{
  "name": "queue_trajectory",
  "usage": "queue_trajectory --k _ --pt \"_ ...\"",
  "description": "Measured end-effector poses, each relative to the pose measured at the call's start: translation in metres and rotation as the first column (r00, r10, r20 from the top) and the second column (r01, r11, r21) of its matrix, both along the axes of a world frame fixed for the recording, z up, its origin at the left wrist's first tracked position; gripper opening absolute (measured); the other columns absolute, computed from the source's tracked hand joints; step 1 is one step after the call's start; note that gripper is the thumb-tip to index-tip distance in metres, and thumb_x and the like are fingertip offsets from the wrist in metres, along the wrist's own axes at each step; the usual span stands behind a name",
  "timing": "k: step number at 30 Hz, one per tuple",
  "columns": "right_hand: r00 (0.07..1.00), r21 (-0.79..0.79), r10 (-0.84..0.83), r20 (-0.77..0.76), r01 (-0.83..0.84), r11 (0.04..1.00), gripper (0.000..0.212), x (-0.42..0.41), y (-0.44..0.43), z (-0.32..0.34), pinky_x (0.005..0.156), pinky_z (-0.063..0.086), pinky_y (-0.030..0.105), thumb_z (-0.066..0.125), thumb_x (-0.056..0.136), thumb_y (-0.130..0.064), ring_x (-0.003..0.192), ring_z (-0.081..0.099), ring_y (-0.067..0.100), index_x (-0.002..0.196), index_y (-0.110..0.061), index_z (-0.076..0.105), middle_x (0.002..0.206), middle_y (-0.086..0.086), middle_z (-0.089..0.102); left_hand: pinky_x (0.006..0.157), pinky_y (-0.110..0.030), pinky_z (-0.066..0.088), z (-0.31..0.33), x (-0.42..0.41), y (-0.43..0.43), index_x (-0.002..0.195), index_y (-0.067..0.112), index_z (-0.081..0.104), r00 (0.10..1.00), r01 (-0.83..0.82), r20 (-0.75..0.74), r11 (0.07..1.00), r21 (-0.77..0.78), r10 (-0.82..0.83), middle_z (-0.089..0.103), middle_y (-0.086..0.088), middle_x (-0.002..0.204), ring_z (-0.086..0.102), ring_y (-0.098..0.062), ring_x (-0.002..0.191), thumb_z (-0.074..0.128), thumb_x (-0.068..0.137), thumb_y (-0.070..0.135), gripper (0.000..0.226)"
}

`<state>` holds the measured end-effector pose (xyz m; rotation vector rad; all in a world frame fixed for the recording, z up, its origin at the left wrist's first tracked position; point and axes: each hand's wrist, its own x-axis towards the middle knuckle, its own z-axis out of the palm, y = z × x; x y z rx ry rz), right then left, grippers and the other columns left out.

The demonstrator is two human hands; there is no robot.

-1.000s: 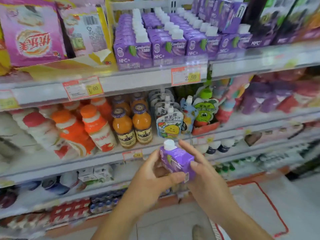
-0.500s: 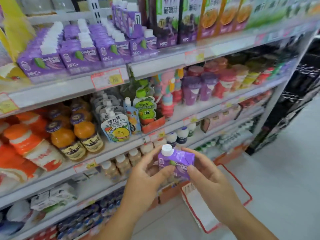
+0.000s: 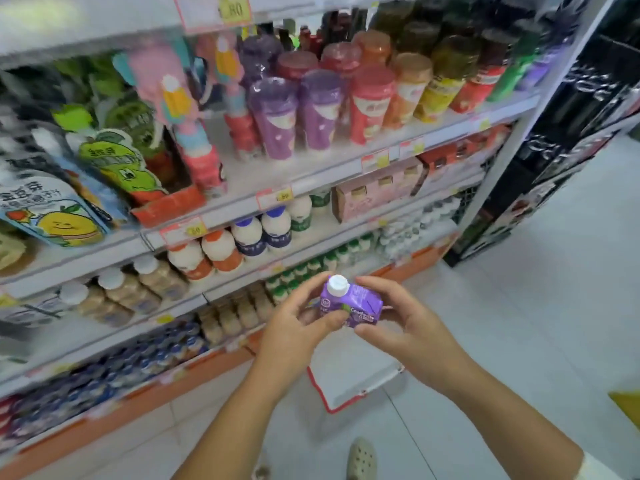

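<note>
Left grip (image 3: 294, 329) and right grip (image 3: 408, 325) both pinch the carton (image 3: 363, 303), cap up, over the basket (image 3: 353, 375) on the floor.

Purple carton (image 3: 351, 303): underside and sides covered by left hand (image 3: 298, 327) and right hand (image 3: 405, 323); its print is too small to read. Basket (image 3: 360, 382): far part hidden behind both hands. Left shelf goods (image 3: 52, 341): blurred. Shoe (image 3: 362, 459) and yellow object (image 3: 627, 407): cropped by picture edges.

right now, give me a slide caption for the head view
Left hand and right hand hold a purple white-capped carton above a red-rimmed basket, beside stocked drink shelves.
</note>
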<state>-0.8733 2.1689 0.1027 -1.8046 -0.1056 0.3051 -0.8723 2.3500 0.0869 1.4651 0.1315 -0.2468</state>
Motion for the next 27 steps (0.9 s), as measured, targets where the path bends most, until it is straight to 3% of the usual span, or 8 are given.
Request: queue_trajectory --k 3,8,10,13,16,20,23,27 --pt "0.998 -0.062 -0.055 0.012 0.056 0.997 0.051 0.017 -0.022 -0.029 0.085 0.048 0.012 0.076 0.079 -0.001 0.098 0.063 0.002 0.113 -0.035 0.060 0.114 -0.006 0.061 0.088 -0.022 0.054 -0.035 0.022 -0.025 0.126 0.019 0.060 0.999 0.031 -0.042 0.999 0.019 -0.031 0.068 0.005 0.122 0.067 -0.008 0.106 0.070 0.081 -0.009 0.054" --pt "0.973 -0.229 -0.232 -0.010 0.224 0.947 0.047 0.039 -0.050 -0.101 0.075 0.041 0.004 0.080 0.075 -0.009 0.088 0.059 -0.008 0.095 -0.046 0.058 0.096 -0.029 0.061 0.087 -0.013 0.049 -0.105 0.056 -0.049 0.121 0.039 0.054 0.987 0.147 -0.082 0.982 0.114 -0.139 0.064 0.036 0.113 0.063 0.007 0.105 0.066 0.090 -0.001 0.052" --pt "0.954 -0.271 -0.299 -0.033 0.279 0.921 0.051 0.047 -0.061 -0.141 0.071 0.042 0.008 0.080 0.075 -0.010 0.083 0.058 -0.005 0.091 -0.051 0.055 0.090 -0.033 0.061 0.090 -0.013 0.047 -0.141 0.067 -0.050 0.123 0.041 0.053 0.987 0.153 -0.082 0.968 0.197 -0.139 0.058 0.031 0.125 0.060 0.011 0.109 0.066 0.091 0.003 0.052" --pt "0.913 -0.286 -0.399 -0.087 0.361 0.888 0.046 0.058 -0.079 -0.209 0.068 0.045 0.013 0.078 0.076 -0.007 0.072 0.058 0.001 0.095 -0.044 0.059 0.088 -0.025 0.063 0.095 -0.018 0.049 -0.200 0.080 -0.052 0.123 0.042 0.054 0.985 0.171 -0.078 0.933 0.317 -0.154 0.058 0.014 0.134 0.057 0.003 0.116 0.068 0.091 0.008 0.049" --pt "0.882 -0.332 -0.451 -0.140 0.387 0.860 0.038 0.066 -0.094 -0.280 0.069 0.046 0.015 0.078 0.077 -0.009 0.076 0.060 0.006 0.105 -0.029 0.062 0.090 -0.015 0.065 0.098 -0.024 0.048 -0.254 0.086 -0.057 0.120 0.048 0.053 0.971 0.230 -0.144 0.899 0.373 -0.189 0.055 0.017 0.134 0.053 0.003 0.117 0.067 0.092 0.017 0.044" --pt "0.866 -0.393 -0.467 -0.180 0.372 0.841 0.031 0.079 -0.107 -0.380 0.074 0.046 0.023 0.078 0.078 -0.012 0.086 0.063 0.019 0.104 -0.022 0.063 0.096 -0.003 0.067 0.102 -0.032 0.048 -0.332 0.098 -0.065 0.125 0.043 0.054 0.952 0.300 -0.188 0.859 0.416 -0.241 0.053 0.021 0.130 0.051 0.004 0.116 0.067 0.092 0.020 0.041" --pt "0.848 -0.452 -0.476 -0.233 0.339 0.825 0.031 0.091 -0.116 -0.455 0.075 0.045 0.029 0.075 0.082 -0.019 0.087 0.063 0.021 0.110 -0.018 0.062 0.098 0.000 0.068 0.101 -0.025 0.045 -0.393 0.107 -0.070 0.130 0.039 0.055 0.938 0.344 -0.207 0.826 0.447 -0.278 0.052 0.019 0.131 0.049 0.007 0.116 0.065 0.094 0.023 0.041" --pt "0.837 -0.543 -0.481 -0.263 0.284 0.791 0.032 0.104 -0.120 -0.557 0.072 0.042 0.029 0.071 0.086 -0.026 0.084 0.062 0.025 0.115 -0.019 0.059 0.099 0.002 0.068 0.100 -0.023 0.043 -0.476 0.122 -0.073 0.124 0.051 0.049 0.918 0.397 -0.201 0.779 0.485 -0.342 0.051 0.019 0.133 0.050 0.004 0.118 0.065 0.094 0.025 0.043"
